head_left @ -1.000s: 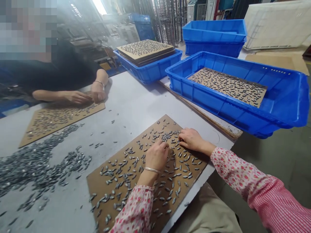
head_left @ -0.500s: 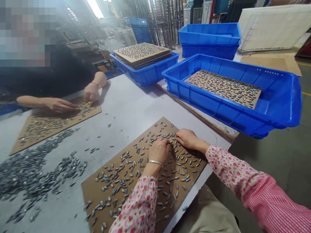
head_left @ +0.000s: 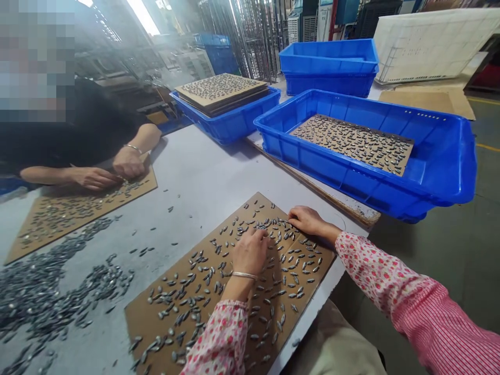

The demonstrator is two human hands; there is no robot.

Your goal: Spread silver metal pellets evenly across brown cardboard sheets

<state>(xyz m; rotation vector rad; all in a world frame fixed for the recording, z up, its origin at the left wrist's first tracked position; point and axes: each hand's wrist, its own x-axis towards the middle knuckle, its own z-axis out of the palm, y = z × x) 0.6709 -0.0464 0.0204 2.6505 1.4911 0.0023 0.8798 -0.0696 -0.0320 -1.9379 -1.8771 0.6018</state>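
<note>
A brown board (head_left: 136,312) lies in front of me with many small grey spindle-shaped metal pieces (head_left: 295,278) scattered over it. My left hand (head_left: 250,252), with a bracelet at its wrist, is over the board's far half. Its fingers bend down among the pieces, and what is between the fingertips is hidden. At the board's far right edge, my right hand (head_left: 308,220) has its fingers pressed together and pointing down. Whatever it pinches is too small to make out. Pieces lie close around both hands.
A heap of loose pieces (head_left: 35,291) covers the table's left. Across the table, a person's hands (head_left: 128,162) work over another board (head_left: 23,239). A blue crate (head_left: 437,125) holding a filled board stands at right; another crate (head_left: 222,130) carries stacked boards (head_left: 219,89).
My left hand has shifted slightly back across the board, toward me. My right hand has moved slightly right relative to the board. The other person's hands have come closer together.
</note>
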